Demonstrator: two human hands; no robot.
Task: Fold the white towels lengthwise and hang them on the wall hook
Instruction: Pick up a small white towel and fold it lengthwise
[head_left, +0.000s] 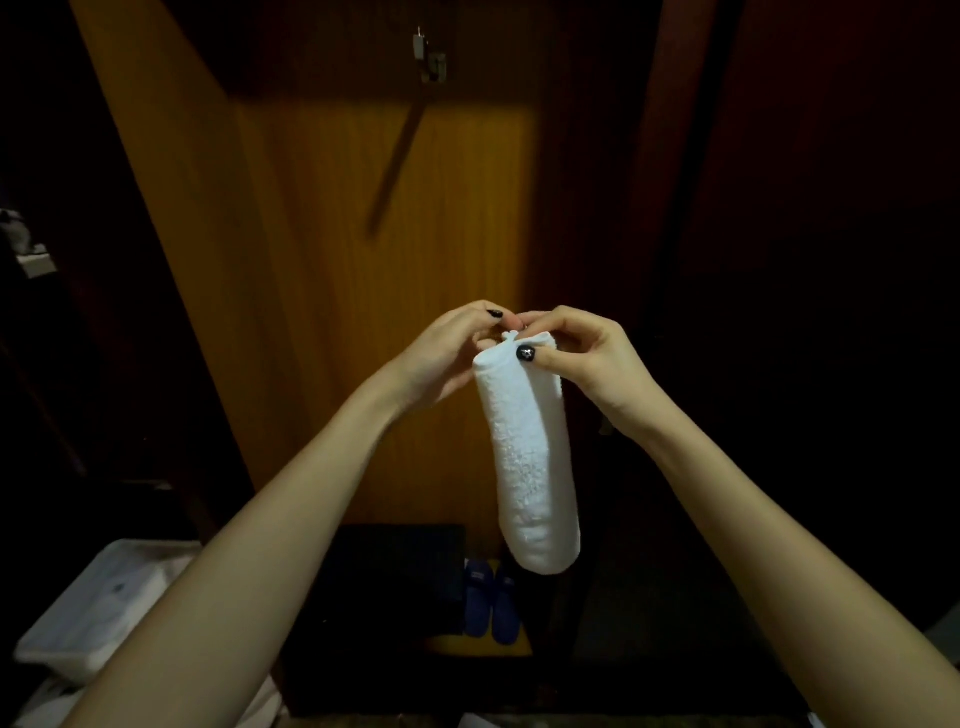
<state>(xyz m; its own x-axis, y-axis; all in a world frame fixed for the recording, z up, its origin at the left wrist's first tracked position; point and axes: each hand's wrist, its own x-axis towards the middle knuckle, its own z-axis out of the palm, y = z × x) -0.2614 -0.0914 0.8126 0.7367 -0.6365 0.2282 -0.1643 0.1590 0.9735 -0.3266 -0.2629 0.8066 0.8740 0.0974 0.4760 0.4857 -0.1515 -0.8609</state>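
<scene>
A white towel (527, 457), folded into a long narrow strip, hangs straight down in front of me. My left hand (447, 353) and my right hand (587, 358) both pinch its top edge, fingertips nearly touching, and a small loop of the towel sticks up between them. High above on the wooden wall panel (322, 260) sits a metal wall hook (431, 57), bare, well clear of the towel. The towel's lower end hangs free above the floor.
A white plastic bin (88, 613) stands at the lower left beside my left forearm. On the floor below lie a dark mat (395, 571) and a pair of blue slippers (491, 603). The room to both sides is dark.
</scene>
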